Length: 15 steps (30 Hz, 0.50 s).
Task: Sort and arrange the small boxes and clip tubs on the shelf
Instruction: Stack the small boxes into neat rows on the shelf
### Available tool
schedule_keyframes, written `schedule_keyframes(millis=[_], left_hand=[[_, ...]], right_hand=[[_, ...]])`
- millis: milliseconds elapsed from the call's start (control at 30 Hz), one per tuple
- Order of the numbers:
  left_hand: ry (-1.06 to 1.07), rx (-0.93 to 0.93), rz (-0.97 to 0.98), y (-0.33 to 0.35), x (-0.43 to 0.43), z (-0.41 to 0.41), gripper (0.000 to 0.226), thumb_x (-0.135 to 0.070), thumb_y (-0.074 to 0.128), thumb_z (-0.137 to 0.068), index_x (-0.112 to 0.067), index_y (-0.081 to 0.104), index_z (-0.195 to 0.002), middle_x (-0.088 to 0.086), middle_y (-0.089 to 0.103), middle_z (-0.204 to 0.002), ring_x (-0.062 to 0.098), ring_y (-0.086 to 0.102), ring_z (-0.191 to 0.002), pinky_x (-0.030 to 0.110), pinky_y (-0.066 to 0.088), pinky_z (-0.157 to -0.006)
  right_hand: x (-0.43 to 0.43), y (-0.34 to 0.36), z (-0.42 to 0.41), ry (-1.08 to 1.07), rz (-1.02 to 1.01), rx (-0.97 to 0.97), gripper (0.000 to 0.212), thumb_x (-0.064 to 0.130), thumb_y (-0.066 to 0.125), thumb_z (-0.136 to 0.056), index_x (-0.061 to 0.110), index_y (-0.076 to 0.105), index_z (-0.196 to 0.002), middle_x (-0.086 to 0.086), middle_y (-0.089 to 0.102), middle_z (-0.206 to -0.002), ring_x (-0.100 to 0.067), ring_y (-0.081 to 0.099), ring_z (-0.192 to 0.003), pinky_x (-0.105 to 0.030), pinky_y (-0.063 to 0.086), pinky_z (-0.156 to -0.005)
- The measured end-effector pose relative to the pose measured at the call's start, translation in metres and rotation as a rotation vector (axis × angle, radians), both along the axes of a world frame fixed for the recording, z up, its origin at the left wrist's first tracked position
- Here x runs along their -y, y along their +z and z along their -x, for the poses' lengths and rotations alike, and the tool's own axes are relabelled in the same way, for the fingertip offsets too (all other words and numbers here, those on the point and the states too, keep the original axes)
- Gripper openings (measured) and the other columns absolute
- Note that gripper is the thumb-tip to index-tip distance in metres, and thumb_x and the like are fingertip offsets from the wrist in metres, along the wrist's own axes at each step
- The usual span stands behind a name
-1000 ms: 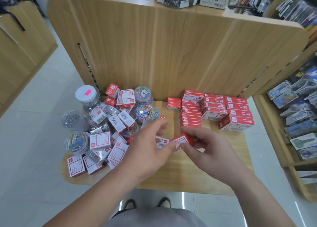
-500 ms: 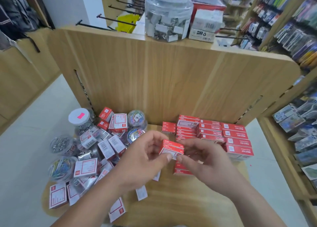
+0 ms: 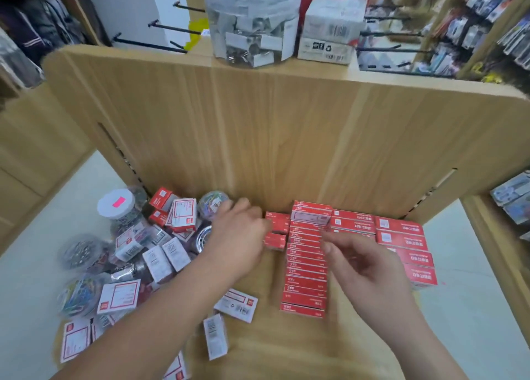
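The left hand (image 3: 238, 230) is touching small red boxes (image 3: 278, 225) (grip unclear, blurred); the right hand (image 3: 364, 265) is hovering loosely curled, empty.

A stationery shop. A wooden display shelf (image 3: 272, 348) carries rows of identical red boxes (image 3: 305, 267) beside a heap of clear clip tubs (image 3: 81, 292), one lid bearing a pink sticker (image 3: 119, 201). Bare metal peg hooks (image 3: 149, 44) jut out at upper left, and racks of packaged goods (image 3: 470, 26) fill the upper right of the frame.
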<state>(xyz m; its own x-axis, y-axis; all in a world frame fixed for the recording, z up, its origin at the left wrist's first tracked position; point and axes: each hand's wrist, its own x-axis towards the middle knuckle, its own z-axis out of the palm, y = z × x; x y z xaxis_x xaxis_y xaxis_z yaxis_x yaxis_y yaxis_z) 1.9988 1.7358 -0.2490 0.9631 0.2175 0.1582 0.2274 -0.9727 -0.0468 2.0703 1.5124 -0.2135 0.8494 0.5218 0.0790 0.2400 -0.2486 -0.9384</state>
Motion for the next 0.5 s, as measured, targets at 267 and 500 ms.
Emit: schedule_keyframes(millis=[267,500], left_hand=[[0.002,0.009,-0.01,-0.004,0.004,-0.001,0.026,-0.032,0.086,-0.063,-0.023,0.063,-0.068,-0.009,0.063,-0.061,0.02,0.056,-0.074,0.038,0.025,-0.073],[-0.086,0.166,0.072,0.012,0.003,0.013,0.02,-0.035,0.084,-0.072,-0.022,0.069,-0.073,-0.007,0.066,-0.071,0.024,0.057,-0.084,0.038,0.032,-0.074]], right_hand=[[0.008,-0.002,0.015,-0.023,-0.094,-0.09,0.017,0.008,0.072,-0.091,0.024,0.079,-0.091,0.009,0.078,-0.088,-0.012,0.072,-0.081,-0.019,0.056,-0.072],[0.004,-0.004,0.054,0.027,-0.041,0.008,0.023,0.004,0.074,-0.089,0.027,0.077,-0.087,0.012,0.072,-0.079,-0.003,0.061,-0.065,-0.011,0.046,-0.063]])
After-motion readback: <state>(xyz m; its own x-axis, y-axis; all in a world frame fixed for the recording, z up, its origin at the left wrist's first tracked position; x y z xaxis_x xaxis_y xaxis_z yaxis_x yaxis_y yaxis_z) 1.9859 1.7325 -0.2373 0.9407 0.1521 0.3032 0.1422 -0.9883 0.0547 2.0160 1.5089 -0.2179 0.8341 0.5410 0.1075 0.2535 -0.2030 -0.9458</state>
